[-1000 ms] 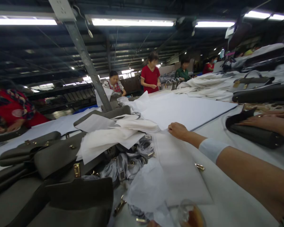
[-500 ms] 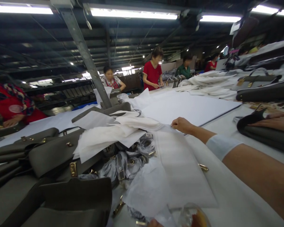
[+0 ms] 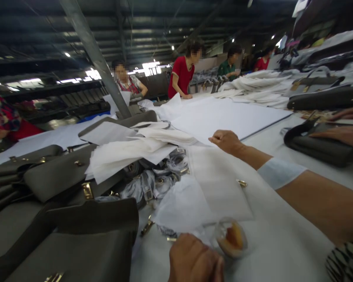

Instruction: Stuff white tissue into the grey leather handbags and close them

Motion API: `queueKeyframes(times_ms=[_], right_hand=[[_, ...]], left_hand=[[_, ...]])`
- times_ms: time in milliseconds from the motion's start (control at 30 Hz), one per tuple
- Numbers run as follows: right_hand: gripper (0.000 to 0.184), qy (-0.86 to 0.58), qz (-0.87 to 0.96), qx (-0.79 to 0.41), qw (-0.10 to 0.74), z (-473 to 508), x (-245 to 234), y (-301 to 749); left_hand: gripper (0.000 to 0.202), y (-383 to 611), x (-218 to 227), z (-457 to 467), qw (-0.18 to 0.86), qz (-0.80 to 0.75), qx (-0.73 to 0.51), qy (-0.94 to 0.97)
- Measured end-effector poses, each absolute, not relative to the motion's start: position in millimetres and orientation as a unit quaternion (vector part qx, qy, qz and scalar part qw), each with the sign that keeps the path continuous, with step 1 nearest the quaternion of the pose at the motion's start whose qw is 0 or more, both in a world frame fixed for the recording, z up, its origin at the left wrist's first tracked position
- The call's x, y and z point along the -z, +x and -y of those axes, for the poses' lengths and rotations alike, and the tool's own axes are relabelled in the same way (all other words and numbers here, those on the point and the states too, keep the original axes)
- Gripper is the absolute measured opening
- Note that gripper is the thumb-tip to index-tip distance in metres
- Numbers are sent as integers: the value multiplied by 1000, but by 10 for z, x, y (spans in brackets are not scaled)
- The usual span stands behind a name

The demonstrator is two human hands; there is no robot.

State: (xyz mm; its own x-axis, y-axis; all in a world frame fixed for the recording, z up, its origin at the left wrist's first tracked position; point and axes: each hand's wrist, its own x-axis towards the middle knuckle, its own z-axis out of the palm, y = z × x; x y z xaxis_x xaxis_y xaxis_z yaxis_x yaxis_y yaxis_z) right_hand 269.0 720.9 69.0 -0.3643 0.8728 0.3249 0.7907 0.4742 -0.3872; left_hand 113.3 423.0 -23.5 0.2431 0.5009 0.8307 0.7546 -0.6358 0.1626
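Observation:
My right hand (image 3: 228,141) reaches forward with its fingers pinched together, just right of a fanned stack of thin white sheets (image 3: 170,135). Whatever its fingertips hold, if anything, is too small to make out. At the bottom middle, my left hand (image 3: 195,258) is curled, its inner side hidden. It is close to a crumpled white sheet (image 3: 181,205) and a clear round cup (image 3: 231,238) with something orange-brown in it. Beneath my right forearm lies a flat pale sheet (image 3: 220,182). Plastic-wrapped straps with buckles (image 3: 148,186) are heaped left of it.
Dark olive handbags (image 3: 61,168) cover the left side. A metal post (image 3: 95,55) slants up behind them. A large white board (image 3: 232,117) lies ahead. At right, another person's hands (image 3: 341,135) rest on a dark bag (image 3: 320,143). Several people work beyond the table.
The view has tilted down and shifted. My left hand has risen into view at the bottom, beside the cup. My right hand stays stretched out, closed, near the white sheets.

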Motion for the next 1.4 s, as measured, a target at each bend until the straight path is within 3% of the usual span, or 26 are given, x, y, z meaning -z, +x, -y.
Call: queueKeyframes(times_ms=[100, 167, 233, 300, 500, 600, 700, 800, 900, 967, 1033, 1100, 1167, 1233, 1400], right_hand=[[30, -441, 806, -213, 332, -6583, -808, 2907], [30, -370, 810, -359, 278, -6136, -907, 3045], [39, -332, 819, -435, 172, -5760, -979, 3140], [39, -339, 846, -404, 80, -5509, -1004, 3162], [45, -385, 899, -139, -156, -5373, -916, 2857], [47, -358, 899, -89, -238, -5400, -855, 2679], [38, -343, 894, -75, -277, -5392, -829, 2575], [33, -353, 883, -102, -292, -5393, -854, 2584], [39, -343, 875, -202, -276, -5520, -949, 2710], [43, -332, 876, -282, -206, -5718, -1050, 2806], [42, -374, 872, -305, -84, -5994, -1154, 2845], [40, -462, 859, -219, 29, -6305, -1226, 2784], [40, -536, 835, -101, 75, -6601, -1241, 2619], [41, -572, 816, -41, 65, -6843, -1196, 2391], [43, -574, 818, -15, 13, -7187, -998, 1926]], left_hand=[[11, 1170, 94, -4162, 8, 416, 472, -777], [12, 1166, 25, -4117, -37, 428, 460, -777], [12, 1157, -1, -4088, -46, 434, 459, -774], [12, 1154, 6, -4077, -43, 436, 460, -772], [11, 1159, 41, -4092, -22, 432, 453, -780], [11, 1155, 38, -4094, -19, 430, 458, -778], [12, 1148, 41, -4105, -6, 425, 468, -775], [13, 1144, 60, -4124, 7, 416, 472, -777], [13, 1148, 86, -4149, 19, 408, 477, -778], [14, 1158, 100, -4174, 33, 403, 484, -776], [15, 1172, 114, -4206, 51, 398, 487, -775], [16, 1185, 133, -4242, 77, 393, 492, -773], [16, 1196, 160, -4277, 107, 391, 498, -766], [18, 1203, 196, -4306, 130, 397, 506, -754], [23, 1232, 321, -4358, 147, 419, 544, -712]])
